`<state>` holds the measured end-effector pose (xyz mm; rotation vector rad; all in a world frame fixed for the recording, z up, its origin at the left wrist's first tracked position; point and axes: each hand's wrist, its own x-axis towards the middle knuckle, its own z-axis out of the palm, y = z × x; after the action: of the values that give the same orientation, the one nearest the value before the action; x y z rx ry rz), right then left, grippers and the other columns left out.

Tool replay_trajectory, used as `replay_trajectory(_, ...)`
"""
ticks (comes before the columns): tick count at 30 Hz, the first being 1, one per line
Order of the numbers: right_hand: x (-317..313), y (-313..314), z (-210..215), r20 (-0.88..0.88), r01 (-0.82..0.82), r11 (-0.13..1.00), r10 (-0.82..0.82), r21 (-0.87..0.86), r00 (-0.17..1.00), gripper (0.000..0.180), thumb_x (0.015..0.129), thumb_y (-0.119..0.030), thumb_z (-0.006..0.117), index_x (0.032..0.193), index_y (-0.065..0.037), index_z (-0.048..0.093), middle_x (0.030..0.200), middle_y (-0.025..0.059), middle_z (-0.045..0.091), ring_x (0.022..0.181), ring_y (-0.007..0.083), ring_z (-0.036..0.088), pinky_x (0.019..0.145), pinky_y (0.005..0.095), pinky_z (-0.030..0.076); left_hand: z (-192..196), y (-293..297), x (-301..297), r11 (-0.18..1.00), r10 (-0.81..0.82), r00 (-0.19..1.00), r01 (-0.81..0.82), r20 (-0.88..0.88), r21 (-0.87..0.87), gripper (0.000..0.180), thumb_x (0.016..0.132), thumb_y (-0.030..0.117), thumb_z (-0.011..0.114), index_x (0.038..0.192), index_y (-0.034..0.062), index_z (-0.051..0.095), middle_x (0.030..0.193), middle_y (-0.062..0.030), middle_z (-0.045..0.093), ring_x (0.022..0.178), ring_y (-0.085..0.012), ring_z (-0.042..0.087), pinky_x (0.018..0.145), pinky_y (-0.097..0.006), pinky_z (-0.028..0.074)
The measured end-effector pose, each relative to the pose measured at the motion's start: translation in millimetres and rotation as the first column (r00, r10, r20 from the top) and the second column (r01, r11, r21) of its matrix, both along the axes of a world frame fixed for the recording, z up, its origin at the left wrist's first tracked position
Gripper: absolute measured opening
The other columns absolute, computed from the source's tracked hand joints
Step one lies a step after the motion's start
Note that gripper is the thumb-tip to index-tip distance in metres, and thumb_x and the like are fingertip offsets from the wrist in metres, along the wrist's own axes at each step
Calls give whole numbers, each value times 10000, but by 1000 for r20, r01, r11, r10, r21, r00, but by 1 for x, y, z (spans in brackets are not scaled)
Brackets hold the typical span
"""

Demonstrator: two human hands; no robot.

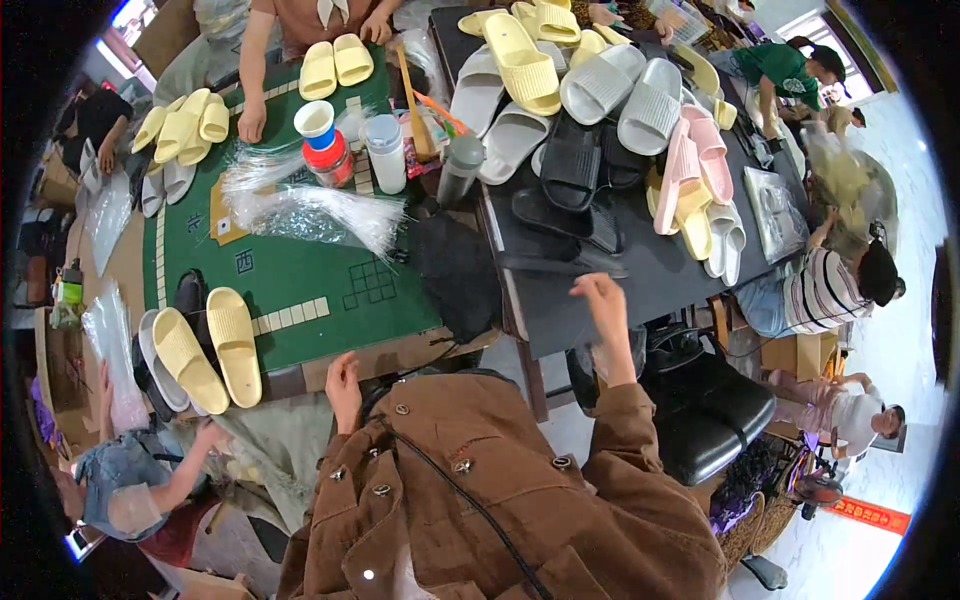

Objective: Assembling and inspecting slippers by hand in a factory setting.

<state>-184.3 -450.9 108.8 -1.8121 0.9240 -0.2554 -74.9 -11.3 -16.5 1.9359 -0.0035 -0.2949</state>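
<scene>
My right hand hovers over the near edge of the black table, its fingers bent and apart with nothing seen in them. Just beyond it lies a dark slipper, and farther back sit black slide sandals. My left hand is at the near edge of the green mat, fingers curled together; I see nothing in it. Left of that hand, a pair of yellow slides lies on the mat's corner beside a grey slide.
Grey slides, yellow ones and pink slides crowd the black table. Clear plastic strands, a red-lidded jar and bottles stand on the green mat. A black chair is at my right. Several people work around.
</scene>
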Motion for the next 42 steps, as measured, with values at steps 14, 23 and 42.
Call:
replay_trajectory(14, 64, -26, -11, -714, -705, 435, 179, -559, 677, 710, 660, -223, 720, 1265, -94, 372, 1238, 137, 409, 818, 338, 615, 673, 422, 502, 3, 4, -10, 999, 54, 998, -54, -19, -7, 215, 896, 54, 431, 1063, 14, 559, 1046, -91, 560, 941, -197, 580, 785, -285, 432)
replay_trajectory(23, 64, -51, -30, -706, -706, 273, 116, -653, 699, 250, 697, -25, 558, 937, -43, 491, 910, 142, 532, 684, 336, 616, 580, 427, 498, 7, 4, -12, 997, 76, 997, -76, -24, 3, 217, 899, 52, 425, 1066, 27, 561, 1039, -86, 572, 942, -187, 582, 776, -277, 439)
replay_trajectory(42, 150, 182, 14, -276, -629, 134, 815, -766, 509, 101, 714, -95, 535, 814, -98, 538, 771, 56, 509, 582, 217, 591, 527, 338, 477, 11, 1, 0, 977, 213, 975, -213, 63, -5, 334, 920, 177, 446, 1201, -2, 466, 1151, -137, 520, 1021, -223, 533, 864, -308, 410)
